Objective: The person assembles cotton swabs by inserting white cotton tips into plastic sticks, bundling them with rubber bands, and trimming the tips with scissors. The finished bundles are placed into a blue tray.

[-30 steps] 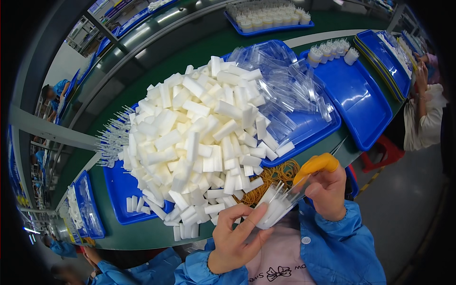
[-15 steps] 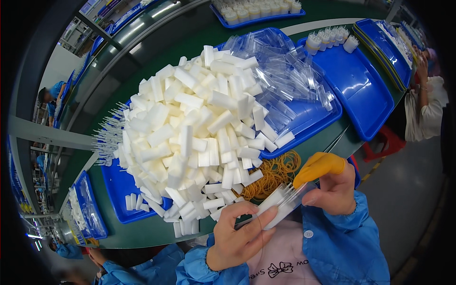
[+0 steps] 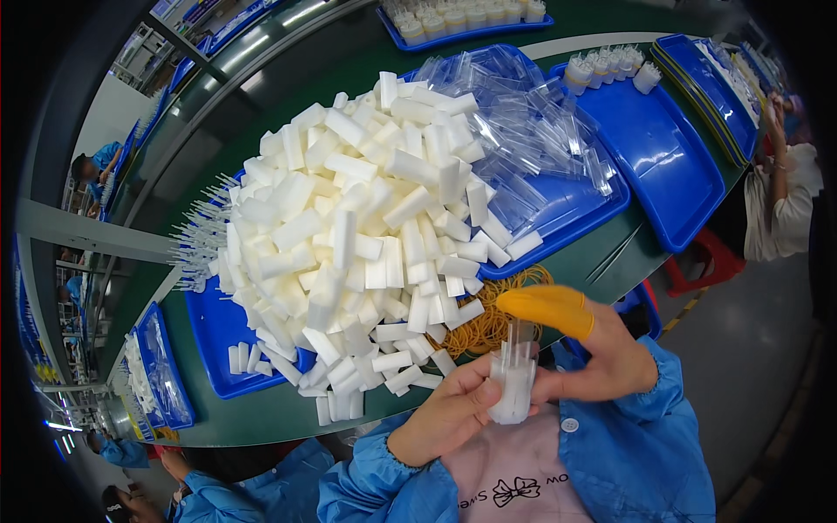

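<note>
While both hands pinch a white foam block [image 3: 513, 392] at chest height | left hand [image 3: 449, 414] thumb on it | right hand [image 3: 602, 353] orange-capped finger above | clear piece blurred | desk [image 3: 261, 418] edge hidden.

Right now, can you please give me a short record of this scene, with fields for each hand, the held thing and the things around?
Left hand: left hand grips the white foam block from the left
Right hand: right hand, orange finger cot on top, touches the same block
Held thing: block inside a clear plastic sleeve, upright
Near: yellow rubber bands
Behind: heap of white foam blocks, clear sleeves, blue tray
Surface: green table
</note>
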`<action>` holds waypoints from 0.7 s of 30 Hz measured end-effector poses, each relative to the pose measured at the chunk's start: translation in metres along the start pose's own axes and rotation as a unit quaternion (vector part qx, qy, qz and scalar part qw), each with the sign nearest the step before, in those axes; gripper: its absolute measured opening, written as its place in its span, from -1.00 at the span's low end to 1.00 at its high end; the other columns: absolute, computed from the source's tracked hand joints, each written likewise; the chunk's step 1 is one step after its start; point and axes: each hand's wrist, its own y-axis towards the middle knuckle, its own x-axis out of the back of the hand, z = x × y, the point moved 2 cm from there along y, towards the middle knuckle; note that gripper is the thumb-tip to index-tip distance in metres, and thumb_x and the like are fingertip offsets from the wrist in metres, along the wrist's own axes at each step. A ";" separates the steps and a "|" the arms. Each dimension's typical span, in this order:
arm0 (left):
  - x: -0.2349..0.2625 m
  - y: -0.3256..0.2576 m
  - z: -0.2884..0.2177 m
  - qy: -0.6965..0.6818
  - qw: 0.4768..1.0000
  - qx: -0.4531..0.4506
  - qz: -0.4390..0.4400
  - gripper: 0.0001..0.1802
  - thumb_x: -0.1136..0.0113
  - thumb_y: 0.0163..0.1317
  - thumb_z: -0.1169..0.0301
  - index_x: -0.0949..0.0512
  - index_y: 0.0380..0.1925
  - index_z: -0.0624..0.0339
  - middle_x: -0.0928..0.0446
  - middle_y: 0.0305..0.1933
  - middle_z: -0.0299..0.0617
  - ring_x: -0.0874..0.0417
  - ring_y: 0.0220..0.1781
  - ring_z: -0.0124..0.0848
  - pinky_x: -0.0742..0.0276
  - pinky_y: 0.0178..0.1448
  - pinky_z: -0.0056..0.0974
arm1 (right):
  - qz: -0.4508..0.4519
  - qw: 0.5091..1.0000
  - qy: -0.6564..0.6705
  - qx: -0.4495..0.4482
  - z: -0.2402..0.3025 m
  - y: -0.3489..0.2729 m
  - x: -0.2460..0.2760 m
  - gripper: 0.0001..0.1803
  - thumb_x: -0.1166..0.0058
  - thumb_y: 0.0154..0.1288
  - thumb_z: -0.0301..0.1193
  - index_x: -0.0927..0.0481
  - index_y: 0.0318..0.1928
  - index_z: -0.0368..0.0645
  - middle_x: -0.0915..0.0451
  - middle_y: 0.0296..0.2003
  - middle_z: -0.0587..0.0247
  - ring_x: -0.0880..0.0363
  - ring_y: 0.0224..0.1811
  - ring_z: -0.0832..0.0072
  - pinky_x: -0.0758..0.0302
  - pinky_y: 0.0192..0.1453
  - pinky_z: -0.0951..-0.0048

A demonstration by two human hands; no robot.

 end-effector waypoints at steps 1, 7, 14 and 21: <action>-0.001 -0.001 -0.001 0.005 1.000 -0.011 0.006 -0.38 -0.03 0.34 0.19 -0.15 0.28 0.29 -0.36 0.21 0.01 -0.46 0.20 -0.24 -0.35 0.29 -0.18 | 0.018 1.000 0.011 0.008 0.007 -0.001 -0.003 -0.13 -0.41 -0.08 -0.19 -0.32 0.22 -0.30 -0.39 0.12 -0.13 -0.41 0.15 0.11 -0.36 0.18 0.25; 0.003 -0.002 0.006 -0.024 1.000 -0.013 0.005 -0.37 -0.06 0.31 0.14 -0.19 0.24 0.30 -0.40 0.17 0.02 -0.46 0.21 -0.24 -0.41 0.25 -0.19 | 0.058 0.994 -0.091 0.004 0.015 -0.008 -0.027 0.12 -0.45 -0.20 -0.08 -0.12 0.34 -0.18 -0.15 0.26 -0.20 -0.19 0.29 -0.13 -0.25 0.27 0.06; 0.012 -0.007 0.011 -0.038 0.998 0.040 -0.003 -0.22 -0.13 0.22 0.05 -0.08 0.30 0.20 -0.30 0.23 -0.14 -0.35 0.29 -0.28 -0.33 0.32 -0.11 | 0.030 0.991 -0.130 0.015 0.014 -0.006 -0.033 -0.17 -0.34 -0.12 -0.10 -0.39 0.19 -0.17 -0.29 0.17 0.01 -0.17 0.31 -0.06 -0.21 0.27 -0.06; 0.015 -0.009 0.017 -0.110 0.994 -0.007 -0.022 -0.34 -0.14 0.27 0.21 -0.14 0.26 0.24 -0.38 0.18 -0.10 -0.45 0.21 -0.30 -0.39 0.26 -0.21 | 0.033 0.991 -0.122 0.045 0.004 -0.018 -0.047 -0.35 -0.27 -0.02 -0.20 -0.45 0.15 0.01 -0.42 0.09 0.22 -0.26 0.30 0.15 -0.13 0.32 -0.08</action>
